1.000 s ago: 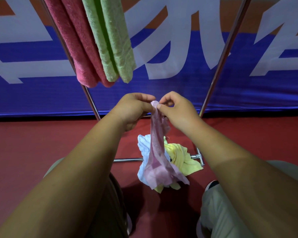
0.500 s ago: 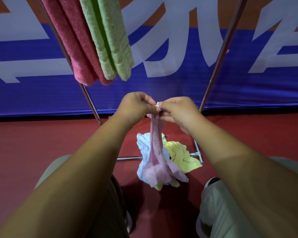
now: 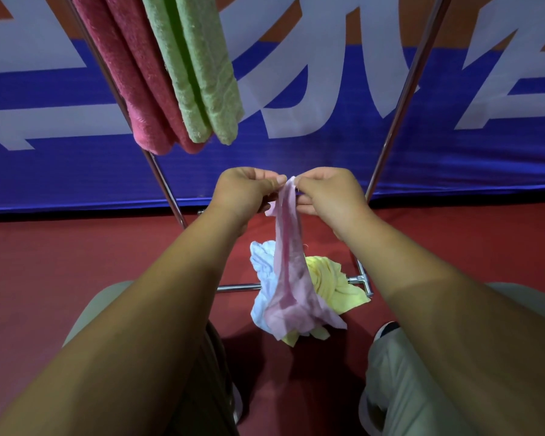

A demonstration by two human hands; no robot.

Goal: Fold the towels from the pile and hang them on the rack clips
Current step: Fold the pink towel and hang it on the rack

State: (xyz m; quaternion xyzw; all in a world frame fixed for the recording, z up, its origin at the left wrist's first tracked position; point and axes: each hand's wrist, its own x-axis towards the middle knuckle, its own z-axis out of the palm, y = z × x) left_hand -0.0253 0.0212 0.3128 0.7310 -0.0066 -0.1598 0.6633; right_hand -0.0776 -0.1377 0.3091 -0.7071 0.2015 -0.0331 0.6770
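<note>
A thin pink towel (image 3: 288,278) hangs bunched from its top edge, pinched there by my left hand (image 3: 244,191) and my right hand (image 3: 329,193), fingertips almost touching. Its lower end droops over the pile on the red floor, where a light blue towel (image 3: 263,262) and a yellow towel (image 3: 331,280) lie crumpled. Up at the top left, a folded dark pink towel (image 3: 132,73) and a folded green towel (image 3: 199,67) hang from the rack; the clips are out of view.
Two slanted metal rack poles (image 3: 403,89) frame my hands, the left one (image 3: 164,184) behind the hanging towels. A low crossbar (image 3: 236,287) runs under the pile. A blue and white banner (image 3: 328,146) closes the back. My knees fill the bottom corners.
Both hands stay pinched on the pink towel's top edge and have shifted their grip slightly; the towel hangs a bit straighter. The pile has not moved.
</note>
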